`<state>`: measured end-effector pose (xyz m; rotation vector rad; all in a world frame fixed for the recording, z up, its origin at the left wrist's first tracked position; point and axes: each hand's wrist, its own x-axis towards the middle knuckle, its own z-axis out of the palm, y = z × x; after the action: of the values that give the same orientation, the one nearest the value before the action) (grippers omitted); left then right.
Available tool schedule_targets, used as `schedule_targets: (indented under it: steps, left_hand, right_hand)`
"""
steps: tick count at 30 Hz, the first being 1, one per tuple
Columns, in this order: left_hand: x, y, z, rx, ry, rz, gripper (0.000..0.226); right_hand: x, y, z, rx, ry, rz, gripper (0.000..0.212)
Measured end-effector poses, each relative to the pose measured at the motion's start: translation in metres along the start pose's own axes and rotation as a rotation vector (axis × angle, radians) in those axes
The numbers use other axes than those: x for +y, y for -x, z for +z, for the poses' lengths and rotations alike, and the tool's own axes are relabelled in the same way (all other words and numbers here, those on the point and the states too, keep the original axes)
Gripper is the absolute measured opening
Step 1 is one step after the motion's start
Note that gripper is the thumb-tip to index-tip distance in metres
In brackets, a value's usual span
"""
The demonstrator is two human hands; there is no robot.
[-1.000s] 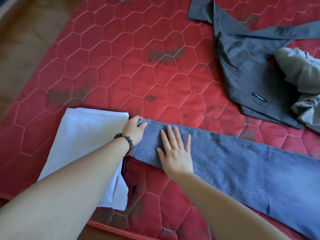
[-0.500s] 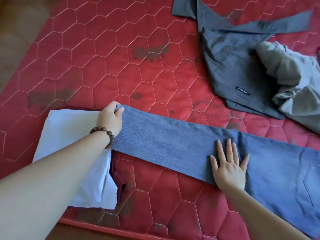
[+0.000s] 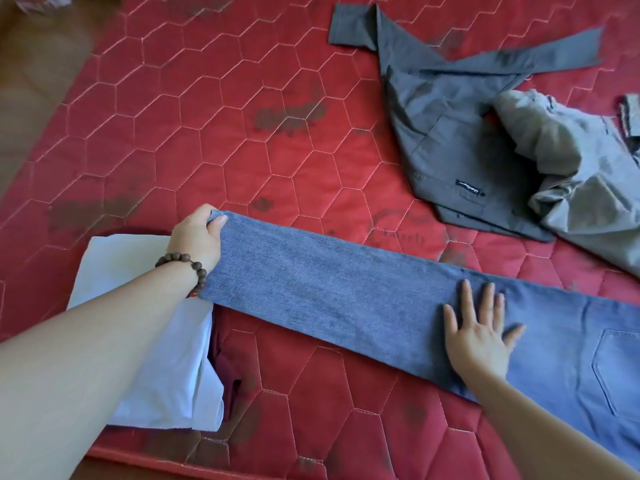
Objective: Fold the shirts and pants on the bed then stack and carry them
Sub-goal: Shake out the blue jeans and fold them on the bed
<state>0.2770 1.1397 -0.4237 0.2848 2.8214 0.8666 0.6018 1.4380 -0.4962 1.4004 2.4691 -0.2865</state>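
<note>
Right now the blue jeans [image 3: 346, 296] lie stretched flat along the mattress's near edge, legs stacked one on the other, hem toward the near left corner and the pocketed seat running off the right side. The left hand [image 3: 195, 237] has its fingers curled shut around the hem, apparently to lift that end over; the right hand [image 3: 479, 336] lies open and flat mid-leg, holding nothing, most likely pinning the cloth where the crease should form. Just beside the hem, under the left forearm, sits a folded white shirt [image 3: 138, 327] on something maroon [image 3: 227, 362], probably the start of the stack. Toward the far right corner 2 garments wait unfolded: a dark grey shirt [image 3: 446, 140] and, overlapping it, crumpled light grey pants [image 3: 581, 174]. All rest on the red quilted mattress [image 3: 207, 133].
</note>
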Motion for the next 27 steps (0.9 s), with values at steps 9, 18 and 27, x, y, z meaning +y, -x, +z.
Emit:
schedule_targets:
  steps: [9, 18, 27]
  left_hand:
    - [0.000, 0.002, -0.001, -0.077, 0.060, -0.017, 0.028]
    - [0.033, 0.015, -0.035, -0.256, 0.249, -0.058, 0.005]
    - [0.143, 0.083, -0.051, -0.531, 0.751, -0.231, 0.055]
  right_hand:
    - [-0.213, 0.049, 0.033, -0.006, -0.024, -0.305, 0.065]
    - [-0.301, 0.101, -0.043, -0.563, -1.059, -0.314, 0.054]
    - [-0.208, 0.074, -0.152, -0.472, -1.437, -0.048, 0.005]
